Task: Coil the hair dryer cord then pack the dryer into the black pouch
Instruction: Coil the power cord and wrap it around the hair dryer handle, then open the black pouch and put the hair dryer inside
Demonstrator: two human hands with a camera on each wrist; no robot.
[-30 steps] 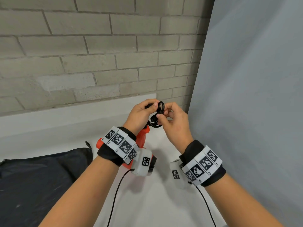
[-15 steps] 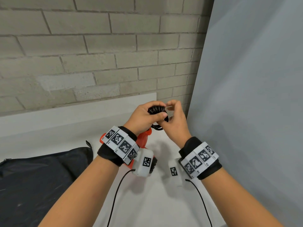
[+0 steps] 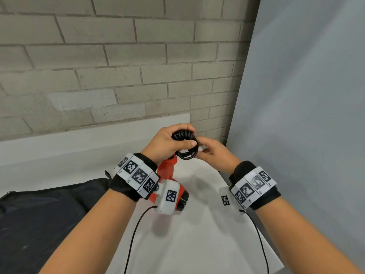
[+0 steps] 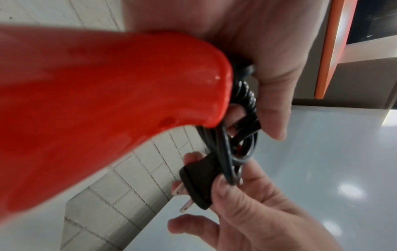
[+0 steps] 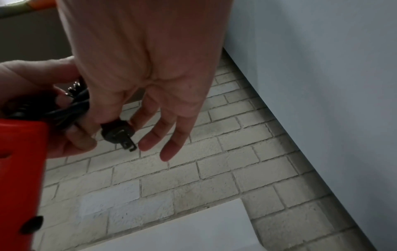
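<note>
The red hair dryer (image 3: 167,171) hangs in the air over the white table (image 3: 187,244), handle end up. My left hand (image 3: 169,143) grips the handle end together with the coiled black cord (image 3: 184,145), thumb laid across the loops. My right hand (image 3: 211,151) pinches the black plug (image 4: 199,185) and the cord strands beside it; its other fingers are spread loose. In the left wrist view the dryer's red body (image 4: 96,105) fills the left, with the cord (image 4: 242,122) bundled at its end. The plug (image 5: 117,133) shows its two prongs. The black pouch (image 3: 39,218) lies at left.
A grey brick wall (image 3: 118,66) stands behind the table, and a pale grey panel (image 3: 306,115) rises close on the right. Thin black cables (image 3: 134,238) trail from the wrist cameras over the table.
The cord loops have been gathered into a tighter bundle under my left thumb. My right hand has come down from above the coil to its right side, pinching the plug.
</note>
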